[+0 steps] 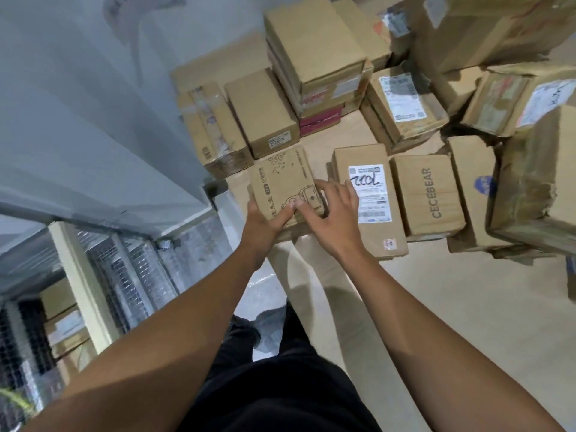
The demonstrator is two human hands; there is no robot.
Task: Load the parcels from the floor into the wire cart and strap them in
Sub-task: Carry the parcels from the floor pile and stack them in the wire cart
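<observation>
The left hand (265, 221) grips the near left corner of the small printed box (282, 182), thumb on top, and the right hand (332, 213) curls over its right edge, the box being among the floor parcels, just beside a labelled box (369, 194).
</observation>
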